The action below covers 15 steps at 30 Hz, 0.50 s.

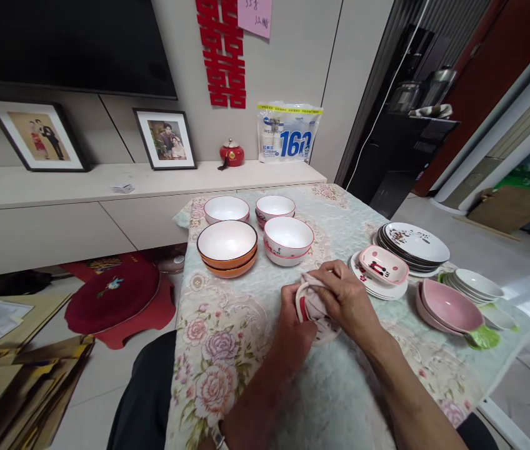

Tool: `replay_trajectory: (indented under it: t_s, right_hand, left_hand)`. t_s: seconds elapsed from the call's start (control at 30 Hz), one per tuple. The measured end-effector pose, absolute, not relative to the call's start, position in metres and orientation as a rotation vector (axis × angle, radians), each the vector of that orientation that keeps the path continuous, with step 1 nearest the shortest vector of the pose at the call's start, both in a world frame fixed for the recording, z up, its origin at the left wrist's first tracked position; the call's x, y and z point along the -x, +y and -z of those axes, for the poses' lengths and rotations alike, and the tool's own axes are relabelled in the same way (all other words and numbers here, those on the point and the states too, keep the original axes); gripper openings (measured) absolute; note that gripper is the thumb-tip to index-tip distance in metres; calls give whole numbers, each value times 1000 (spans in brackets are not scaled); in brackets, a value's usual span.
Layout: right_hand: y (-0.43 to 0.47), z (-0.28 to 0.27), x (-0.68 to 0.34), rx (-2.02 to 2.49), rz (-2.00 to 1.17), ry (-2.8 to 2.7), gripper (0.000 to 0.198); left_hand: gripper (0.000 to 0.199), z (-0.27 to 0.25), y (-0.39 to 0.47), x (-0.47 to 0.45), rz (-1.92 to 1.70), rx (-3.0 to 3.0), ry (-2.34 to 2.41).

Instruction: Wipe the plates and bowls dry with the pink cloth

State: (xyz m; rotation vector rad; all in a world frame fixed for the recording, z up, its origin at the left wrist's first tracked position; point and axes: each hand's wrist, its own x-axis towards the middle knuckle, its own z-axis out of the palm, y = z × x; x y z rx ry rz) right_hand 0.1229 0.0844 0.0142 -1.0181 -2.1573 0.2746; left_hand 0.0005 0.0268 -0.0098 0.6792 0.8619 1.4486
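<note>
My left hand [295, 322] is closed round the edge of a small dish [300, 305], tilted up, with a pale rim and a red patch inside. A pale pinkish cloth [314, 299] is bunched in my right hand [347, 297] and pressed into the dish. Fingers and cloth hide most of the dish. Just right of my hands, a pink rounded-square dish [384, 265] with a cartoon print rests on a stack of white plates [387, 292]. Beyond my hands are stacked white bowls with red rims [288, 237] and orange bowls [227, 250].
Farther right on the flowered tablecloth [246, 306] are dark-edged plates [417, 244], pink bowls [450, 306] and pale green-white bowls [478, 284]. Two more bowl stacks stand at the back. A red stool [115, 294] and flattened cardboard [25, 387] lie left of the table.
</note>
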Motion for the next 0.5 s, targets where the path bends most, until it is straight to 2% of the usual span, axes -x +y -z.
replay_trajectory:
  t_s: [0.1, 0.3, 0.4, 0.5]
  right_hand:
    - [95, -6, -136, 1259, -311, -2056, 23]
    - [101, -2, -145, 1397, -760, -1975, 27]
    - [100, -3, -147, 1319, -627, -1996, 25]
    - [97, -7, -146, 1119, -387, -2082, 22]
  left_hand:
    - [55, 9, 27, -1, -1471, -728, 912]
    - [55, 8, 26, -4, -1507, -711, 925]
    - [49, 7, 26, -1, -1458, -643, 834]
    - [31, 6, 30, 3, -1409, -525, 707]
